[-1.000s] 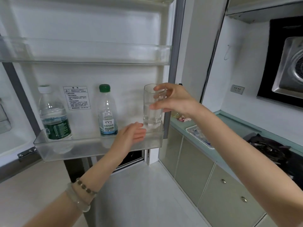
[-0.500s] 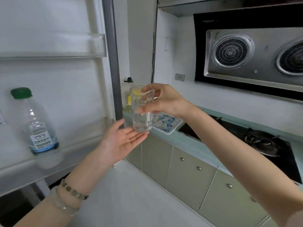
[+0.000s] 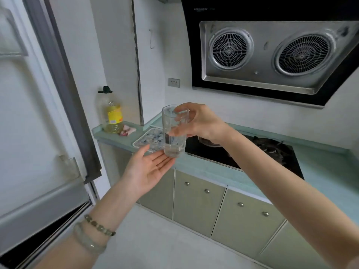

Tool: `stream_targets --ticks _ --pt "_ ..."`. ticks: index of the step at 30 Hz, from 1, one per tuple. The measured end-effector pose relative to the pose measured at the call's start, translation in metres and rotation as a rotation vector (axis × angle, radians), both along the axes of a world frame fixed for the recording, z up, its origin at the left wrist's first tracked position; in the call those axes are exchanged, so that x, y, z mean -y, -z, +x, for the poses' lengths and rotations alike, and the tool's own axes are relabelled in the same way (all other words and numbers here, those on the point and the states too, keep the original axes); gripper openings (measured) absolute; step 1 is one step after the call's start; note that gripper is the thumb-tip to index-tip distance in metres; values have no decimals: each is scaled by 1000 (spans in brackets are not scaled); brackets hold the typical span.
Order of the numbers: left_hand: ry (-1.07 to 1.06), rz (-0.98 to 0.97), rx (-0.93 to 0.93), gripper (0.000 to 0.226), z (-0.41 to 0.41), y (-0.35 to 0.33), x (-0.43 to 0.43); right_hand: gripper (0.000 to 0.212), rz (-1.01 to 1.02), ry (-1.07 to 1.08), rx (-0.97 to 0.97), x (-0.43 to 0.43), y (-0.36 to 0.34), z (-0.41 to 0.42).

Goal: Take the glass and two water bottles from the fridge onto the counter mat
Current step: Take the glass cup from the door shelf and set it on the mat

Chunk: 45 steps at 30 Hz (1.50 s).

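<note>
My right hand [image 3: 198, 123] grips a clear glass [image 3: 173, 141] near its rim and holds it upright in the air, with a little water in the bottom. My left hand [image 3: 147, 171] lies palm up just under the glass base, fingers straight, fingertips at or just below the base. Behind the glass, a blue-and-white patterned mat [image 3: 147, 139] lies on the pale green counter [image 3: 209, 167]. The open fridge door [image 3: 29, 123] fills the left side; the two water bottles are out of view.
A yellow oil bottle [image 3: 112, 117] and a small pink wrapper [image 3: 127, 130] stand at the counter's left end. A black gas hob [image 3: 252, 152] lies right of the mat under a range hood [image 3: 272, 55]. Cabinet doors [image 3: 198, 202] run below the counter.
The view has swung right, away from the fridge door shelf and its bottles. My right hand has carried the glass out toward the counter, and my left hand has followed beneath it.
</note>
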<state>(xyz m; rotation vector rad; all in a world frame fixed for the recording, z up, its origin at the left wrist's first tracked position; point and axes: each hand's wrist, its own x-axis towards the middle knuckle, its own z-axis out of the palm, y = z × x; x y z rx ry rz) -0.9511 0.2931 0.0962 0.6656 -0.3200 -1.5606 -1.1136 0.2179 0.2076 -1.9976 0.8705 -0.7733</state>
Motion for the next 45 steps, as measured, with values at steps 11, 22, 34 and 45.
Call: stream_targets --ticks 11,22,34,45 --pt "-45 42 -13 53 7 21 147 64 -41 -41 -22 151 22 7" --pt "-139 140 12 51 25 37 272 70 -69 -107 -69 285 45 35" --pt "-14 209 62 41 97 67 418 74 -76 -42 -108 413 86 103" --pt "229 243 107 43 216 75 553 70 -47 181 -81 518 105 196"
